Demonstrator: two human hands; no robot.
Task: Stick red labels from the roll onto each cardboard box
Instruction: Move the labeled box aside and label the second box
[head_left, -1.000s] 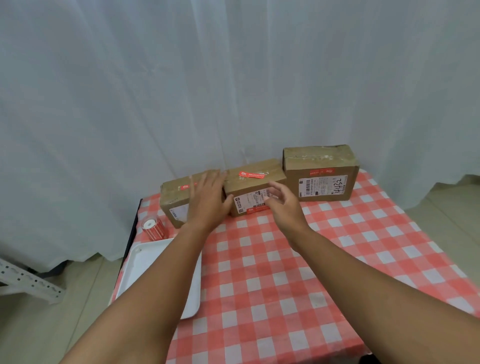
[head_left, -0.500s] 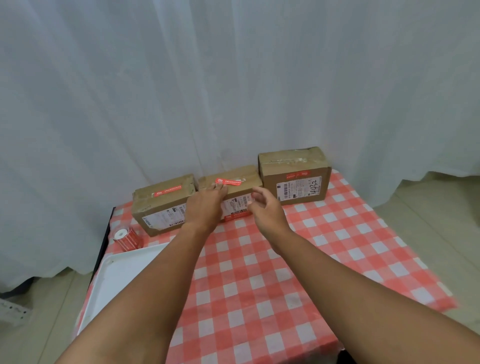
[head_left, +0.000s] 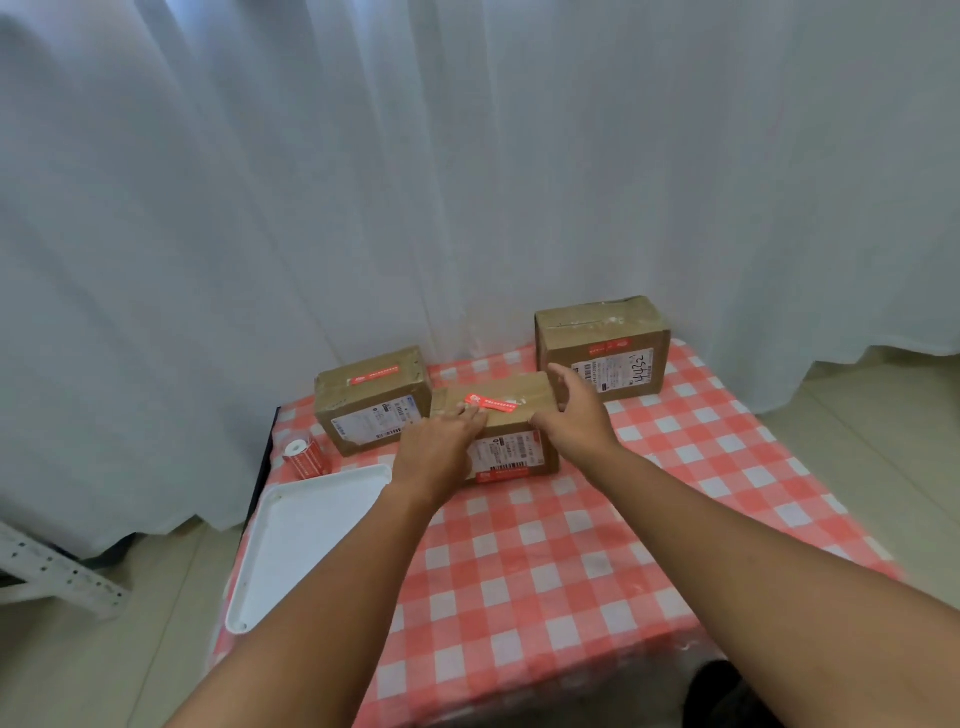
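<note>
The middle box (head_left: 493, 415) now sits forward of the other two, nearer to me, where a moment ago all three stood in one row along the curtain (head_left: 467, 182). I have drawn it toward me with both hands. My left hand (head_left: 441, 452) lies flat over its near left corner, fingers spread and together on nothing, fingertips touching the end of the red label (head_left: 491, 402) on its top. My right hand (head_left: 571, 410) is open too, cupped against the box's right end, thumb along the front top edge; it presses the box but does not close round it.

All three boxes show red: the left box (head_left: 371, 400) has a strip on top, the right box (head_left: 605, 345) a small one on its front above the white shipping label, and the middle one carries the top strip plus another red strip low on its front. So I judge the labelling done or nearly so, and this move is likely smoothing or tidying.

The roll (head_left: 306, 460) lies on the counter (head_left: 571, 571) just beside the left box, near the white tray (head_left: 291, 545), untouched.

My left hand hides the middle box's left front and the label's left end, so I cannot tell whether that end is stuck flat. The print on every label is too small to read.
</note>
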